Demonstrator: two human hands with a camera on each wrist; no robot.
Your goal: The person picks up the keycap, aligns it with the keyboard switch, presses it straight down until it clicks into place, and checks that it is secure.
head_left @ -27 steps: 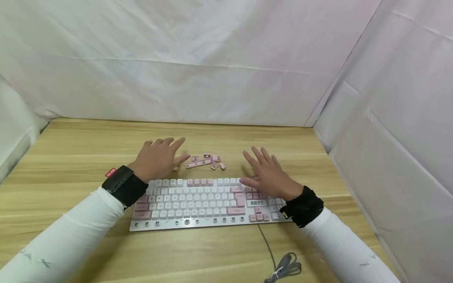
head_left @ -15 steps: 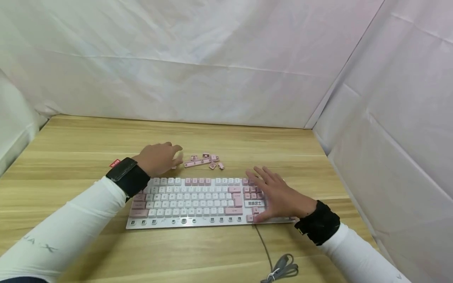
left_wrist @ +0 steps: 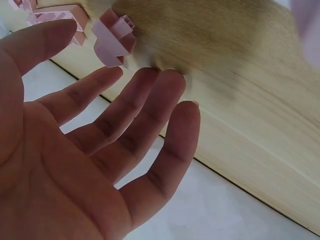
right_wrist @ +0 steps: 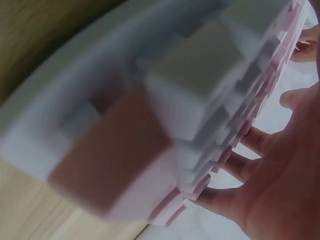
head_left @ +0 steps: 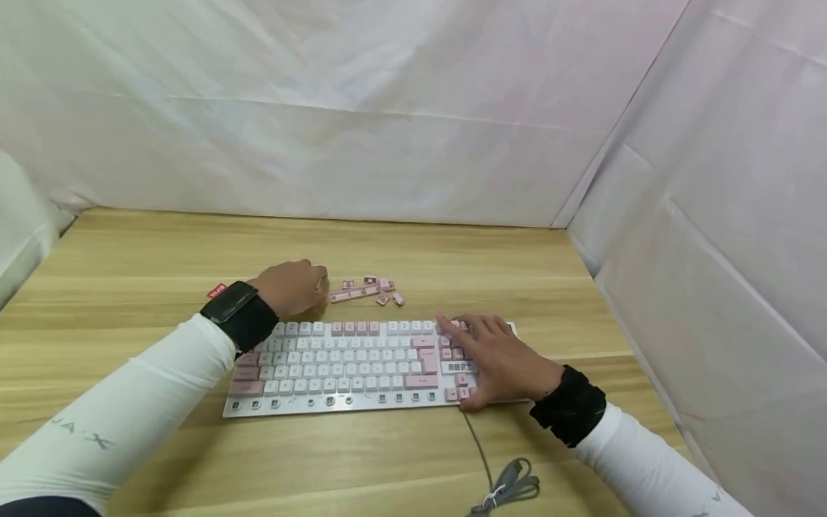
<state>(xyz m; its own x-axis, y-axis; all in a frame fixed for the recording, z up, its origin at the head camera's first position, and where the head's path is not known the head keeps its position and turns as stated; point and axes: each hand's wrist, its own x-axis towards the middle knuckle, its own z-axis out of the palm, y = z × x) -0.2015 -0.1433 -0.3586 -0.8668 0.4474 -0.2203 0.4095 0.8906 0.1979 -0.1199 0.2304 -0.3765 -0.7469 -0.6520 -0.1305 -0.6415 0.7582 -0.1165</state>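
Observation:
My left hand is low over the wooden table behind the keyboard's left part, with fingers slightly bent. In the left wrist view a loose pink keycap lies between the thumb tip and the index fingertip, and nothing is gripped. The white and pink keyboard lies flat, its front row partly bare of caps with the switches showing. Spread over its right end, my right hand rests on the keys, thumb at the front edge. The right wrist view shows its fingertips touching pink keys.
Several loose pink keycaps, with one long spacebar keycap, lie behind the keyboard. A bundled grey cable lies in front on the right. White cloth hangs behind the table and along its right side.
My right hand has come down and forward from above onto the keyboard's right end. My left hand has lowered slightly and drawn its fingers in beside the loose keycaps.

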